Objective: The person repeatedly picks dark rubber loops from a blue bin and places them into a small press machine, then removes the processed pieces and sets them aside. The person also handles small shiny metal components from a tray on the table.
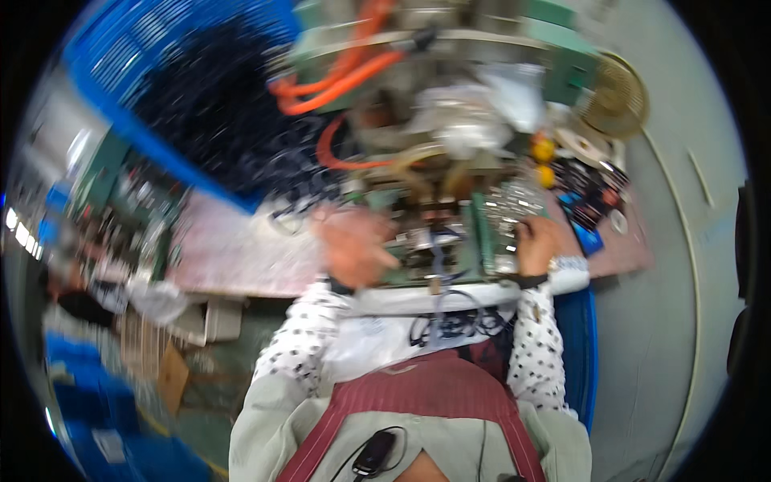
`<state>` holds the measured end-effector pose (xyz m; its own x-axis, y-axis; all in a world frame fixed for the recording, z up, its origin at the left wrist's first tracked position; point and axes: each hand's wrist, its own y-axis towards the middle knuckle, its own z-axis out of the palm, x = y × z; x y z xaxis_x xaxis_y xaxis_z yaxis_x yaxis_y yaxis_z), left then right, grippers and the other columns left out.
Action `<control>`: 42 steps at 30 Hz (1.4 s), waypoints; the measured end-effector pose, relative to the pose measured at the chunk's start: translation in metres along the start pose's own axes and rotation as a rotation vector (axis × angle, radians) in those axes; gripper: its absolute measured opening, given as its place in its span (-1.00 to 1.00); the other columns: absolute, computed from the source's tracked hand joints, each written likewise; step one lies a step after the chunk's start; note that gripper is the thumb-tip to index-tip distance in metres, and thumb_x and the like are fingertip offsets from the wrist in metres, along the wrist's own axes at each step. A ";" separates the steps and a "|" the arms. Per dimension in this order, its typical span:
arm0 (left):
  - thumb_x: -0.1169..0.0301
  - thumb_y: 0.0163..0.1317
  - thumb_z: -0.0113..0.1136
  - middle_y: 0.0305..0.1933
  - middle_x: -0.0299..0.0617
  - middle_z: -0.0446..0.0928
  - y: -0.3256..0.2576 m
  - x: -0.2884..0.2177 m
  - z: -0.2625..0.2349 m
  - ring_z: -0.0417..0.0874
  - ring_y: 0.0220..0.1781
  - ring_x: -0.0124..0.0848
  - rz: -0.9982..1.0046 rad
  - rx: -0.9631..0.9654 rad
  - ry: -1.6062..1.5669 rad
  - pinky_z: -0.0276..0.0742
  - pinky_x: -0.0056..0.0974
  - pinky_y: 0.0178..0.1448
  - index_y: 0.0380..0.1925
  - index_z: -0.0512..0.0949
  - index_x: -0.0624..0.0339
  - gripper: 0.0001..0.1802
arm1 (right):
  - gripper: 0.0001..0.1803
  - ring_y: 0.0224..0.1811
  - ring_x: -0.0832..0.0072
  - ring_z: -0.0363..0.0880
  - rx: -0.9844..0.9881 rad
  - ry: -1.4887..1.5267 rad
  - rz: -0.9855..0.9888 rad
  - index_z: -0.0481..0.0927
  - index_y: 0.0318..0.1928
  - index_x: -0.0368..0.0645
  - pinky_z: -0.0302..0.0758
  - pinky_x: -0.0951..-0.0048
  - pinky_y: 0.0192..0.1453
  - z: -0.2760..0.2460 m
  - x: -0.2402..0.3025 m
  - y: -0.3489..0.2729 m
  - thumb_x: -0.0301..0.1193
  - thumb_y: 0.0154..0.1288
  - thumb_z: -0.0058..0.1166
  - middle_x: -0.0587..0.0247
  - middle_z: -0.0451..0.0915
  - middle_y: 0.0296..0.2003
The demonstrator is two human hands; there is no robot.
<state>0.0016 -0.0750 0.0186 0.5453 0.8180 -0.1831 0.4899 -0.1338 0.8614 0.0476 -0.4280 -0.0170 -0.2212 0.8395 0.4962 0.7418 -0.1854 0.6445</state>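
My left hand [353,245] is smeared by motion over the bench's front, left of the machine's work area [430,249]; its fingers cannot be made out. At the right, my right hand [540,247] rests at the edge of a green tray [485,241] heaped with small shiny metal parts [514,201]. Its fingers are bent together among the parts, and whatever they pinch is hidden. Between my hands, a dark blue strap-like strip [438,257] hangs from the machine over the padded white front edge [401,299]. More dark loops [458,325] lie below, near my lap.
A blue crate [104,72] full of dark strips [213,104] leans at the far left. Orange hoses [345,68] cross the green machine [554,48]. Small tools and dark items [590,197] lie at the right, beside a wall [683,241]. A blue bin [580,345] stands below.
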 end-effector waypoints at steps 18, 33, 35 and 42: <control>0.23 0.02 0.15 0.34 0.01 0.37 -0.059 0.208 0.068 0.31 0.33 0.11 -0.859 0.316 0.371 0.19 0.04 0.37 0.05 0.56 0.10 -0.47 | -0.92 -0.14 0.29 0.50 -0.037 -0.034 0.069 0.65 -0.48 -0.04 0.25 0.19 0.08 -0.007 0.018 0.001 -0.47 -0.04 0.29 0.33 0.60 -0.43; 0.30 0.46 -0.07 -0.49 -0.14 0.62 -0.029 0.141 -0.038 0.55 -0.63 -0.27 -0.545 0.224 -0.050 0.39 -0.24 -0.55 -0.08 0.53 0.16 -0.75 | -0.96 -0.12 0.35 0.47 0.019 0.016 0.136 0.71 -0.46 0.06 0.20 0.20 0.14 -0.005 0.025 0.005 -0.39 0.00 0.30 0.43 0.64 -0.44; 0.28 0.49 -0.09 -0.49 -0.24 0.60 -0.008 0.101 -0.055 0.47 -0.66 -0.54 -0.796 0.166 -0.154 0.31 -0.40 -0.58 -0.07 0.54 0.14 -0.74 | -0.92 -0.14 0.32 0.51 0.029 0.098 0.136 0.74 -0.40 0.05 0.29 0.23 0.07 -0.011 0.042 0.009 -0.41 0.03 0.28 0.39 0.68 -0.40; 0.35 0.46 0.02 -0.22 -0.21 0.63 0.003 0.021 -0.064 0.57 -0.25 -0.53 -0.629 0.080 -0.275 0.45 -0.45 -0.19 0.01 0.54 0.25 -0.74 | -0.84 -0.22 0.26 0.59 0.074 0.550 0.002 0.74 -0.30 -0.06 0.50 0.31 -0.04 -0.026 0.097 0.021 -0.51 0.04 0.23 0.22 0.70 -0.33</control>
<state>-0.0296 -0.0224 0.0474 0.2887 0.5834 -0.7591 0.8125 0.2702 0.5166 0.0250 -0.3634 0.0599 -0.5029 0.4455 0.7407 0.7806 -0.1338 0.6105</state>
